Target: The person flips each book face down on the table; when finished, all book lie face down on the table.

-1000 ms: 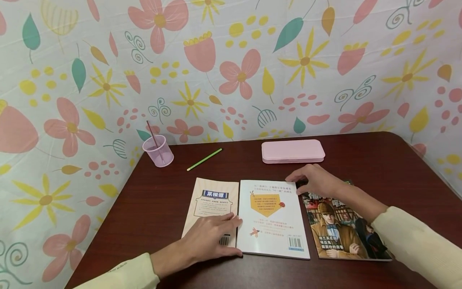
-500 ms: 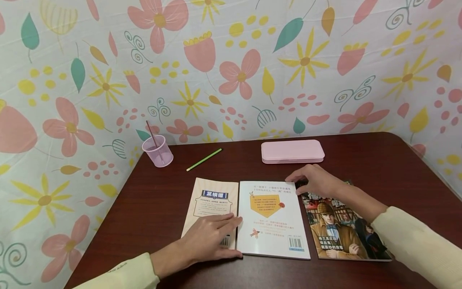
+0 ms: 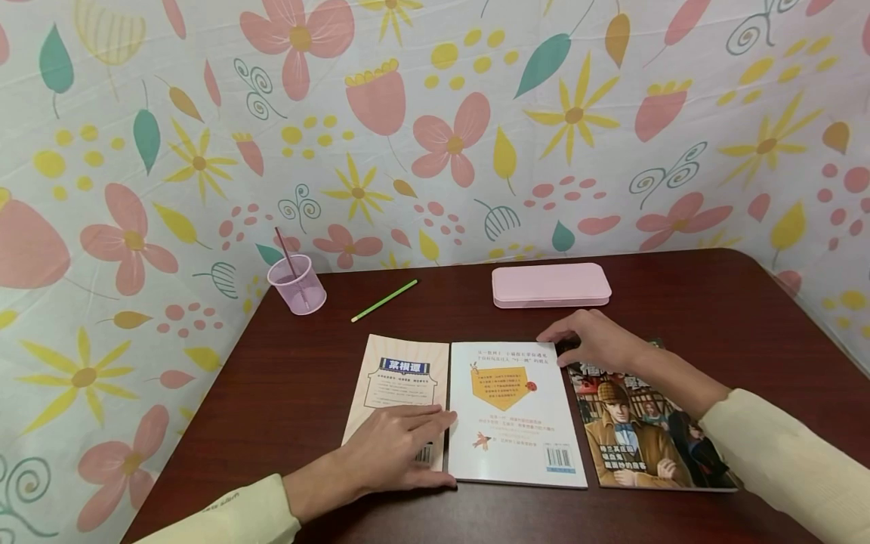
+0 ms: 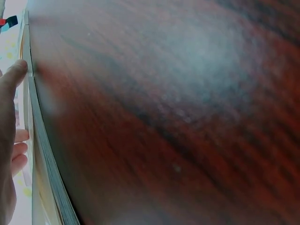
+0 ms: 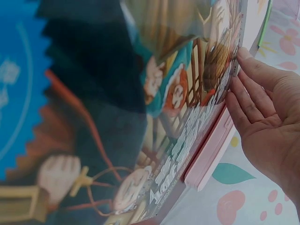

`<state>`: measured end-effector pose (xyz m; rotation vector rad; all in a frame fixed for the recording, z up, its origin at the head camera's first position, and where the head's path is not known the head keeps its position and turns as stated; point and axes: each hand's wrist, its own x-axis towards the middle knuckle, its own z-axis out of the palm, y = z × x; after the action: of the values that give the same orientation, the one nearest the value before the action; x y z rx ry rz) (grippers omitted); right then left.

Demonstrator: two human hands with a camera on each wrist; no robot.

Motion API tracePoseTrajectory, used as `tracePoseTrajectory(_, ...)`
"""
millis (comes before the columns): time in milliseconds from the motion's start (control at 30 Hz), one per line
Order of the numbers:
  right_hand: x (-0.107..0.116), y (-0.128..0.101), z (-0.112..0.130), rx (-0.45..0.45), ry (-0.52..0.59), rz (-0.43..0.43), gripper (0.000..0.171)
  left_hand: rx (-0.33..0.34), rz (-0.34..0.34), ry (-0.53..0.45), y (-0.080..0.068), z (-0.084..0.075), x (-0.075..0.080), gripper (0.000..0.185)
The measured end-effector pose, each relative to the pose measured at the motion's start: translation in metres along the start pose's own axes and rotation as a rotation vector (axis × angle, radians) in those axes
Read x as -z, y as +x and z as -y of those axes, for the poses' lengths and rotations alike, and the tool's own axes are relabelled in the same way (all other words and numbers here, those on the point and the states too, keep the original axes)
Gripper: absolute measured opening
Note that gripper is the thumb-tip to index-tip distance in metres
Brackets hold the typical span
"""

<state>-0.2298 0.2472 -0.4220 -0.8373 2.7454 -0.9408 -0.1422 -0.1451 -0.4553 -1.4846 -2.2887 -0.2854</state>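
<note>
Three books lie side by side on the dark table (image 3: 714, 317): a beige one (image 3: 401, 374), a white one (image 3: 510, 423) with an orange panel, and a detective-cover one (image 3: 646, 438). My left hand (image 3: 397, 446) lies flat on the beige book's lower right corner, its fingertips at the white book's left edge. In the left wrist view a finger (image 4: 9, 93) rests beside the book's page edge (image 4: 47, 164). My right hand (image 3: 591, 340) rests on the white book's top right corner, above the detective book. The right wrist view shows its fingers (image 5: 253, 98) nearly straight against the cover's edge (image 5: 117, 117).
A pink pencil case (image 3: 550, 285) lies behind the books, also seen as a pink case (image 5: 211, 154) in the right wrist view. A green pencil (image 3: 384, 300) and a pink cup (image 3: 297, 284) holding a stick sit at the back left. Flowered cloth walls the table.
The white book's lower end has shifted very slightly to the right. Both hands stay where they were.
</note>
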Motion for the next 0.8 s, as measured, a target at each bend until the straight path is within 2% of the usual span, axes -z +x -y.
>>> tracePoseTrajectory(67, 0.000, 0.000, 0.000, -0.002, 0.002, -0.001, 0.040, 0.036, 0.012, -0.041, 0.000, 0.000, 0.001, 0.071)
tracePoseTrajectory(167, 0.001, -0.001, 0.001, -0.003, 0.015, -0.002, 0.041, 0.092, 0.023, -0.100, -0.001, 0.001, 0.002, 0.050)
tracePoseTrajectory(300, 0.001, -0.002, 0.000, -0.008, 0.052, -0.005, 0.040, 0.191, 0.039, -0.185, 0.001, 0.003, 0.004, 0.047)
tracePoseTrajectory(400, 0.002, -0.003, -0.001, -0.021, 0.089, -0.007, 0.039, 0.291, 0.064, -0.302, 0.004, 0.005, 0.007, 0.053)
tracePoseTrajectory(567, 0.002, -0.004, 0.000, -0.033, 0.115, -0.012, 0.038, 0.443, 0.125, -0.539, 0.010, 0.011, 0.011, 0.035)
tracePoseTrajectory(667, 0.002, -0.004, 0.001, -0.034, 0.113, -0.015, 0.038, 0.491, 0.150, -0.627, 0.011, 0.013, 0.012, 0.029)
tracePoseTrajectory(800, 0.002, -0.004, 0.001, -0.037, 0.108, -0.021, 0.036, 0.547, 0.149, -0.742, 0.010, 0.016, 0.013, 0.028)
